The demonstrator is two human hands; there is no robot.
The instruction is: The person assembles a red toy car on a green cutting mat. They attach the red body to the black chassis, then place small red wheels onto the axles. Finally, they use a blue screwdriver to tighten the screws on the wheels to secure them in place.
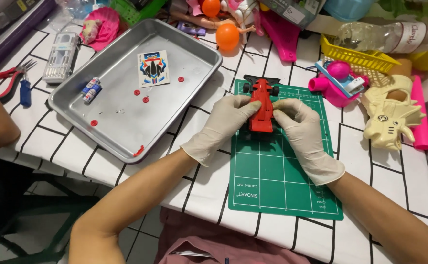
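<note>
Both gloved hands meet ahead, left hand (228, 120) and right hand (297, 122) with fingers curled inward, forearms bare.

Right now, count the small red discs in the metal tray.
4: one near the sticker sheet, two mid-tray, one toward the near-left. Others may be hidden.

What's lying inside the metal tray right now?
In the metal tray: a sticker sheet, two small batteries, several small red round parts and a red piece. Nothing covers them.

Metal tray (175, 36), sticker sheet (153, 68), possibly batteries (91, 89), pliers (1, 78)
</note>
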